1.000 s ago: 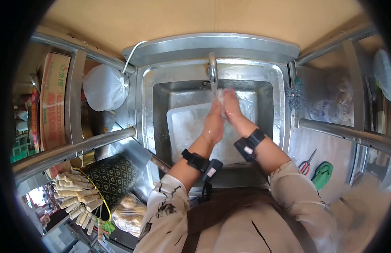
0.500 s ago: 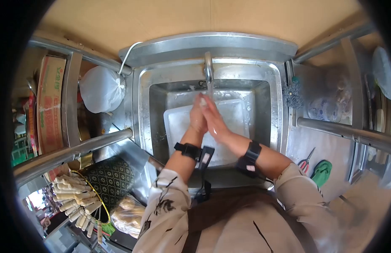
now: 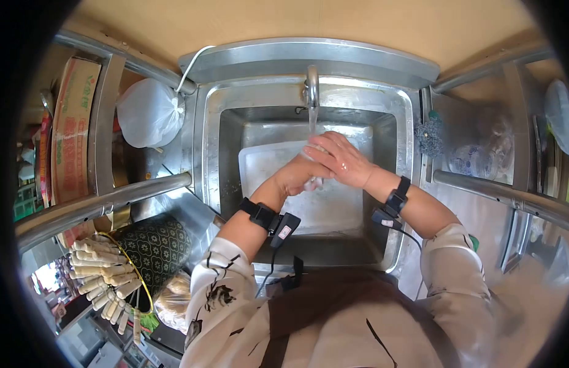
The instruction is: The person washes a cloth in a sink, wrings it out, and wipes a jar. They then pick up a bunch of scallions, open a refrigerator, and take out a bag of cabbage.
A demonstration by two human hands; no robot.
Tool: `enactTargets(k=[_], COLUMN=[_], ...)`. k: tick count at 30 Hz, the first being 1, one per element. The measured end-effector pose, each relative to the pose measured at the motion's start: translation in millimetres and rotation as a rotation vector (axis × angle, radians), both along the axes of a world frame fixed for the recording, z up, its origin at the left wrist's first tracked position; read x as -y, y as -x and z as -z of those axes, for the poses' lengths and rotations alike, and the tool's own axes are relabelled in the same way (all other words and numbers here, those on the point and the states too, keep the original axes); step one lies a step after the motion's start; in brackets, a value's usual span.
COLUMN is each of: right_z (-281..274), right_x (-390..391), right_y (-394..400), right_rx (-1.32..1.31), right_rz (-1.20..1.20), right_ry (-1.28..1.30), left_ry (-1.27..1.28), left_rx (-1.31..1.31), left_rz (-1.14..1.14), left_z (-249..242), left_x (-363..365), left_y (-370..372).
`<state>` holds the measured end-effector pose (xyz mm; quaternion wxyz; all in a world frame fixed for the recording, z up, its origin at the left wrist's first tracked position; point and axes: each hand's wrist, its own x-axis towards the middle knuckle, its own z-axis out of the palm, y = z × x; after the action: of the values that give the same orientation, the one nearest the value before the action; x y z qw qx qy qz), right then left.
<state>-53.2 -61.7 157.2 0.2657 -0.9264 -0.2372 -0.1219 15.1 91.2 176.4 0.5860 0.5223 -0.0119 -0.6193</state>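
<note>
My left hand (image 3: 295,175) and my right hand (image 3: 344,161) are pressed together over the sink (image 3: 382,242), just below the tap (image 3: 313,92). Fingers of the right hand wrap across those of the left, whose tips are hidden. Something white and wet (image 3: 313,183) shows below the joined hands; I cannot tell whether it is foam or a cloth. Water (image 3: 313,124) runs from the tap onto the fingers. Under the hands a whitish rectangular tray (image 3: 254,161) lies tilted in the basin.
A knotted white plastic bag (image 3: 148,113) sits left of the sink. Lower left, a patterned holder (image 3: 156,248) contains several wooden-handled tools (image 3: 103,270). A grey scouring pad (image 3: 429,136) rests at the sink's right edge. Metal rails (image 3: 505,195) flank both sides.
My hands have gone from palm against palm, fingers pointing at the tap, to clasped with the right over the left. They moved slightly right, and the elbows spread outward.
</note>
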Motion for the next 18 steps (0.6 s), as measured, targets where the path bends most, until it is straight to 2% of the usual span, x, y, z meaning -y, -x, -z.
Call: enactTargets(k=[2, 5, 8, 11, 14, 17, 18], right_z=[-2, 3, 3, 8, -11, 21, 23], right_x=[3, 0, -6, -16, -24, -17, -14], right_y=[-4, -7, -9, -4, -6, -9, -13], right_rx=[-0.008, -0.129, -0.286, -0.499, -0.711, -0.775, -0.794], right_rz=[-0.050, -0.015, 0.048, 0.166, 0.263, 0.362, 0.367], right_ry=[0.065, 0.256, 0.339, 0.215, 0.105, -0.038, -0.150], left_ry=[-0.054, -0.180, -0.263, -0.374, -0.390, -0.372, -0.390], left_rx=[0.099, 0.176, 0.897, 1.332, 1.391, 1.401, 1.396], left_rz=[0.049, 0.258, 0.446, 0.365, 0.420, 0.430, 0.366], left_z=[-9, 10, 11, 45, 44, 35, 34], left_x=[5, 3, 7, 2, -1, -2, 1], left_y=[5, -2, 12, 22, 17, 9, 8])
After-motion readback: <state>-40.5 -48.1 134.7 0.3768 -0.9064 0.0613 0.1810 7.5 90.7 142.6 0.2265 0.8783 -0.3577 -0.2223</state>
